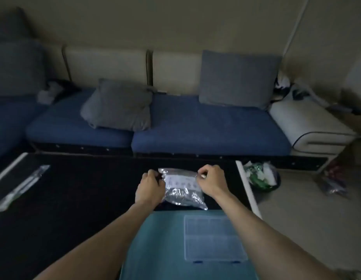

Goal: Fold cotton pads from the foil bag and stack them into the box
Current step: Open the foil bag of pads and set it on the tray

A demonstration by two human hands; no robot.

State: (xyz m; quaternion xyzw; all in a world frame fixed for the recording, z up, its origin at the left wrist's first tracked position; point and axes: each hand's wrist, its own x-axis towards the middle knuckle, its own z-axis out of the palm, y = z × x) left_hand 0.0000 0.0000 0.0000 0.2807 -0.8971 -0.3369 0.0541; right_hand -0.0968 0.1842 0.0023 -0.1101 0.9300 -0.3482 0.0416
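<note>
The person's left hand [150, 183] has its fingers curled round the far left corner of a silver foil bag [183, 190]. The right hand [211, 178] pinches the far right corner of the same bag, fingers bunched tight against the thumb. Both hands meet the bag along its far, top edge, which looks like the opening seam.

The bag lies on a dark worktop [84, 199], just beyond a teal surface [159, 249] near the person. It carries a pale printed label across its upper part and crinkled, shiny foil below. It seems light and puffy, soft to squeeze, with a slick skin that may slip between fingers, so a firm pinch at the corners suits it. No cotton pads are visible; they are presumably inside, soft and easily crushed.

A clear plastic box [214, 239] with divided compartments rests on the teal surface, near and slightly right of the bag, its lid apparently closed.
</note>
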